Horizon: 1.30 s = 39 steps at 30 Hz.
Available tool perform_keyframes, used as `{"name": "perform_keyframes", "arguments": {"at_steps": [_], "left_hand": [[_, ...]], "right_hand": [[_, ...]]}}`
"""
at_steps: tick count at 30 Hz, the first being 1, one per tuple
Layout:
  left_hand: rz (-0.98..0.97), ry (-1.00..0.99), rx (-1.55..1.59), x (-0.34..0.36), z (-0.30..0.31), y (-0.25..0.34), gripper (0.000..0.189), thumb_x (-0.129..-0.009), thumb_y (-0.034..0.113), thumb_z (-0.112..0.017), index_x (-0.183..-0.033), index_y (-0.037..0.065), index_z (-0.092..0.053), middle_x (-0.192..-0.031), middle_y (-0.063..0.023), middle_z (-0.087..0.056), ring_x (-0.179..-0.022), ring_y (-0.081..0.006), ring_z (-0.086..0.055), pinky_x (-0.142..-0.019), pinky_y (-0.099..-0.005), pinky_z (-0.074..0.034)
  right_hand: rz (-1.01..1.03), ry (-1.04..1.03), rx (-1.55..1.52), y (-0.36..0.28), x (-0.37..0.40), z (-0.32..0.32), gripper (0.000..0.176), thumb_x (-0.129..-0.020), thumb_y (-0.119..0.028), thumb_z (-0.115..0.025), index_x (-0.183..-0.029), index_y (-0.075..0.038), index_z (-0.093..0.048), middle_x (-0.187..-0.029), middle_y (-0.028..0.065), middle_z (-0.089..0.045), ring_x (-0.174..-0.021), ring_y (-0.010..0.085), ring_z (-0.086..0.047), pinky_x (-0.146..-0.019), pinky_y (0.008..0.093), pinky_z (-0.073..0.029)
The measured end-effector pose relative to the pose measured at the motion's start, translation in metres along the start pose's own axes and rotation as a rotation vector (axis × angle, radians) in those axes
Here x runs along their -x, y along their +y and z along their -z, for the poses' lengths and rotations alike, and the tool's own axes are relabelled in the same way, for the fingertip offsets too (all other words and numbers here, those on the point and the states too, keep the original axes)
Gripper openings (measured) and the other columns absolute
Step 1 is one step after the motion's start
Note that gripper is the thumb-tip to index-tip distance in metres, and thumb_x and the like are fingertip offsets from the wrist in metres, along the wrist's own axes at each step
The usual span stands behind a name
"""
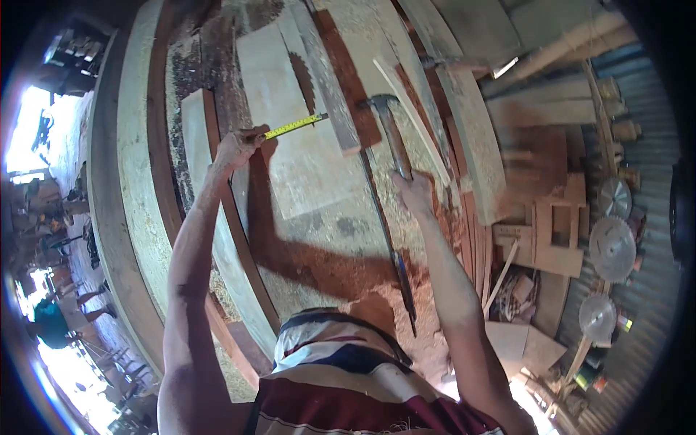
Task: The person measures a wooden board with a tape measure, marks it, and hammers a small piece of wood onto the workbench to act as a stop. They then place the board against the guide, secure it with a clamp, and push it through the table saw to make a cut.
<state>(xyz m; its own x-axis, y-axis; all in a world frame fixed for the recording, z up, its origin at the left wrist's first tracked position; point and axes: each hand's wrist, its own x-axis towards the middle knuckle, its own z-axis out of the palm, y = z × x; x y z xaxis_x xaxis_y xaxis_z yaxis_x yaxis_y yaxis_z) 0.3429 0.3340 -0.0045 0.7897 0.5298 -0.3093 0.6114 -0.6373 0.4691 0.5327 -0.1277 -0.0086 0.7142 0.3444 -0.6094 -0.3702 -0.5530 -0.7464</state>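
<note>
My left hand [235,149] is closed at the near end of a yellow tape measure [291,127]; its case, if any is there, is hidden by my fingers. The tape reaches rightward above a pale panel [308,174], and its dark end is by a thick wooden bar [328,90]. Past that tip, a toothed saw blade [301,81] stands out of a slot in the panel. My right hand [413,191] grips the lower handle of a hammer [394,134], whose dark head lies away from me, right of the bar.
A long thin metal strip [391,246] runs toward me between my arms. Long planks [138,181] lie at left, and a narrow batten [417,123] at right. Sawdust covers the surface. Round saw blades [612,249] hang on the corrugated wall. A person [52,322] is at far left.
</note>
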Motion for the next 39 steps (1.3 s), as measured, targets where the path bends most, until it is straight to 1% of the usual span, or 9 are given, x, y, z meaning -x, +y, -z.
{"name": "perform_keyframes", "arguments": {"at_steps": [2,3,6,11,15,18,29,32,39], "left_hand": [[0.088,-0.029,0.159,-0.010,0.035,-0.001,0.048,-0.099,0.052,-0.067,-0.108,0.007,-0.081,-0.084,-0.0170,-0.076,-0.082,-0.0369,-0.074,-0.075,-0.0456,-0.055],[-0.006,0.069,0.166,-0.041,0.033,-0.037,0.050,-0.098,0.052,-0.067,-0.101,0.004,-0.080,-0.076,-0.0144,-0.073,-0.071,-0.0298,-0.070,-0.069,-0.0453,-0.052],[-0.116,0.093,0.029,-0.076,0.087,-0.003,0.047,-0.097,0.048,-0.069,-0.097,0.003,-0.080,-0.075,-0.0140,-0.072,-0.067,-0.0239,-0.069,-0.066,-0.0446,-0.052],[-0.022,-0.023,0.103,-0.168,0.082,-0.029,0.044,-0.094,0.047,-0.073,-0.092,0.003,-0.079,-0.076,-0.0102,-0.074,-0.064,-0.0204,-0.068,-0.064,-0.0411,-0.054],[0.052,-0.112,0.190,-0.169,0.090,-0.010,0.046,-0.093,0.050,-0.075,-0.087,0.005,-0.077,-0.071,-0.0050,-0.070,-0.060,-0.0163,-0.064,-0.056,-0.0368,-0.052],[0.209,-0.166,0.118,-0.160,0.099,0.011,0.046,-0.096,0.054,-0.073,-0.080,0.011,-0.069,-0.064,0.0006,-0.058,-0.050,-0.0109,-0.053,-0.042,-0.0331,-0.037],[0.161,-0.456,0.190,-0.165,0.139,0.008,0.048,-0.096,0.059,-0.072,-0.087,0.012,-0.070,-0.068,0.0008,-0.060,-0.055,-0.0128,-0.059,-0.043,-0.0307,-0.043],[0.293,-0.353,0.120,-0.174,0.140,0.002,0.045,-0.097,0.056,-0.072,-0.088,0.012,-0.070,-0.068,-0.0002,-0.062,-0.055,-0.0141,-0.060,-0.044,-0.0319,-0.045],[0.207,-0.333,0.190,-0.199,0.108,-0.014,0.046,-0.095,0.054,-0.076,-0.084,0.010,-0.072,-0.067,-0.0020,-0.065,-0.054,-0.0146,-0.061,-0.046,-0.0355,-0.048]], "right_hand": [[-0.015,0.002,-0.007,-0.001,0.002,-0.001,0.037,-0.097,-0.041,-0.078,-0.101,-0.006,-0.064,-0.055,0.0045,-0.056,-0.039,0.0148,-0.051,-0.036,0.0329,-0.038],[-0.017,0.011,0.001,-0.003,0.002,-0.002,0.037,-0.097,-0.040,-0.078,-0.100,-0.006,-0.064,-0.055,0.0044,-0.055,-0.039,0.0146,-0.051,-0.036,0.0327,-0.038],[-0.022,0.026,0.011,-0.009,0.005,-0.004,0.035,-0.097,-0.039,-0.078,-0.098,-0.007,-0.064,-0.054,0.0041,-0.055,-0.039,0.0140,-0.052,-0.036,0.0319,-0.039],[-0.059,0.033,0.042,-0.012,0.006,-0.004,0.040,-0.095,-0.042,-0.080,-0.101,-0.006,-0.065,-0.055,0.0037,-0.056,-0.040,0.0129,-0.052,-0.037,0.0303,-0.039],[-0.057,0.047,0.078,-0.015,0.005,-0.005,0.042,-0.094,-0.043,-0.080,-0.101,-0.005,-0.063,-0.055,0.0034,-0.055,-0.040,0.0131,-0.053,-0.036,0.0298,-0.040],[-0.068,0.051,0.074,-0.012,0.004,-0.005,0.042,-0.095,-0.043,-0.080,-0.100,-0.005,-0.064,-0.055,0.0033,-0.057,-0.040,0.0127,-0.054,-0.036,0.0295,-0.040],[-0.053,0.045,0.099,-0.012,0.003,-0.004,0.045,-0.095,-0.046,-0.079,-0.107,-0.006,-0.065,-0.058,0.0045,-0.061,-0.041,0.0128,-0.058,-0.036,0.0286,-0.043],[-0.092,0.052,0.099,-0.018,0.005,-0.004,0.046,-0.094,-0.048,-0.079,-0.106,-0.005,-0.066,-0.058,0.0048,-0.062,-0.042,0.0126,-0.059,-0.036,0.0285,-0.045],[-0.071,0.054,0.128,-0.012,0.000,-0.005,0.045,-0.095,-0.048,-0.078,-0.106,-0.006,-0.068,-0.054,0.0043,-0.060,-0.041,0.0123,-0.059,-0.036,0.0277,-0.045]]}}
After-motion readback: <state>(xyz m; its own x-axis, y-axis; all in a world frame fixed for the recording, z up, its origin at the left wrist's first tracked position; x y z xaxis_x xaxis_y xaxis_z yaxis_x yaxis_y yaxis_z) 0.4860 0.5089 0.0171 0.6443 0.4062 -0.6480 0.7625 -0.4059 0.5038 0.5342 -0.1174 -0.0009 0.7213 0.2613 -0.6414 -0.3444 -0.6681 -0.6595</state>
